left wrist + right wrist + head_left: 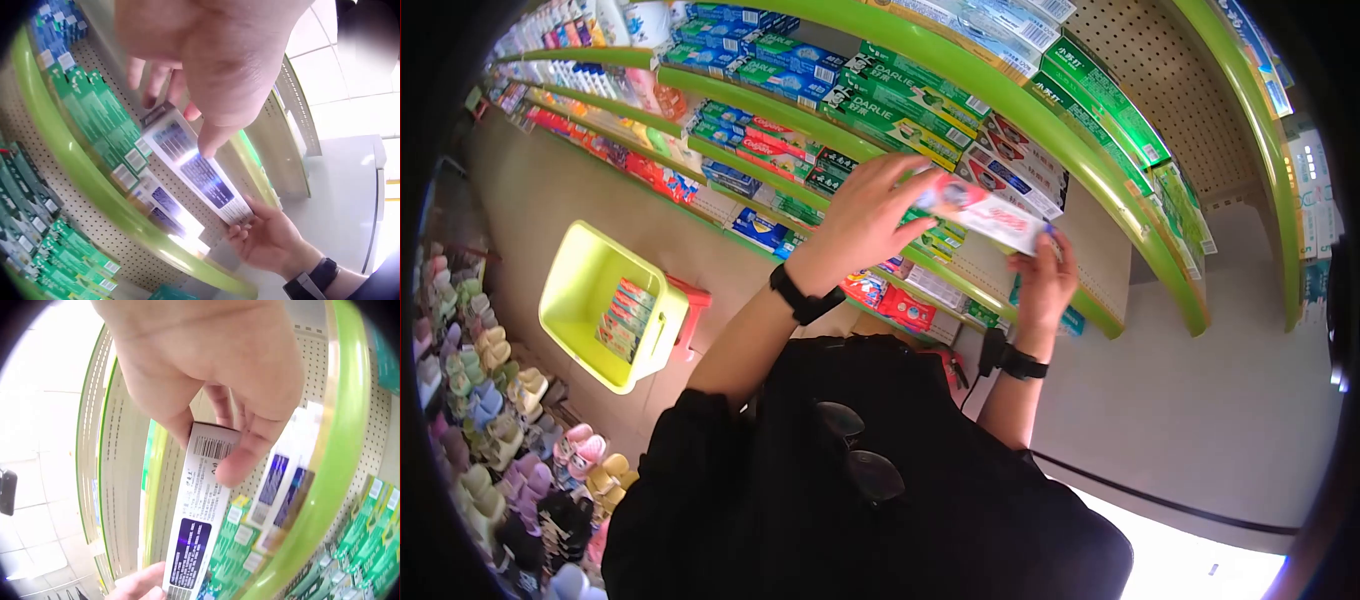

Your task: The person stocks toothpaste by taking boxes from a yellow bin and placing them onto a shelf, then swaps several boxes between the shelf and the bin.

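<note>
Both hands hold a long white and red toothpaste box (pixel 995 217) in front of the shelves, one at each end. My left hand (pixel 865 215) has its thumb on the box's printed side and its fingers behind, as the left wrist view shows. At the other end my right hand (pixel 1045 285) pinches the box near its barcode. White and purple text panels show on the toothpaste box (pixel 199 506) in the right wrist view. Just beyond it, similar white boxes (pixel 1010 170) stand on the shelf beside green Darlie boxes (pixel 910 105).
Curved green shelf edges (pixel 1090 150) run close in front of the hands. A yellow-green tub (pixel 565 300) with several boxes (pixel 627 318) inside sits on a red stool (pixel 690 305) at the left. Pairs of slippers (pixel 505 430) fill the lower left.
</note>
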`<act>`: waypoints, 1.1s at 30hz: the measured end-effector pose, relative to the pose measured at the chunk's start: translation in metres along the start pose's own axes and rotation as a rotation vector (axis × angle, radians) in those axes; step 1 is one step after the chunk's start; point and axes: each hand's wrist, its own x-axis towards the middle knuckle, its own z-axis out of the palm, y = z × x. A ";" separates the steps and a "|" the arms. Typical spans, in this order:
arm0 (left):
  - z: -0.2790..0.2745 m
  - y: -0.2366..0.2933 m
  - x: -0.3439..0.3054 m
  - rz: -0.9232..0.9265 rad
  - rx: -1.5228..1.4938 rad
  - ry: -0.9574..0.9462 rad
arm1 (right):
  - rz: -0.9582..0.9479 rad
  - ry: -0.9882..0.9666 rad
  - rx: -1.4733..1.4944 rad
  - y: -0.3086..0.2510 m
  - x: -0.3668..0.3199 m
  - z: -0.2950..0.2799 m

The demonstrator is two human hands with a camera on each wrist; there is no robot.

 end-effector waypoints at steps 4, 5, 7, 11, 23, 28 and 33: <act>0.045 0.019 0.033 -0.035 0.014 0.080 | -0.045 0.231 0.041 -0.028 0.054 -0.068; 0.059 0.020 0.038 -0.020 0.025 0.032 | -0.043 0.206 0.035 -0.032 0.067 -0.079; 0.081 0.022 0.049 -0.012 0.041 -0.001 | -0.014 0.289 -0.002 -0.038 0.092 -0.088; 0.119 0.027 0.062 0.048 0.239 -0.064 | -0.032 0.266 0.015 -0.027 0.144 -0.069; 0.147 0.017 0.052 0.020 0.546 -0.191 | 0.005 -0.266 -0.847 -0.018 0.191 -0.034; 0.145 0.019 0.060 -0.025 0.473 -0.228 | -0.099 -0.213 -0.861 -0.008 0.194 -0.031; 0.142 0.015 0.064 -0.025 0.416 -0.267 | -0.182 -0.158 -0.899 0.018 0.225 -0.046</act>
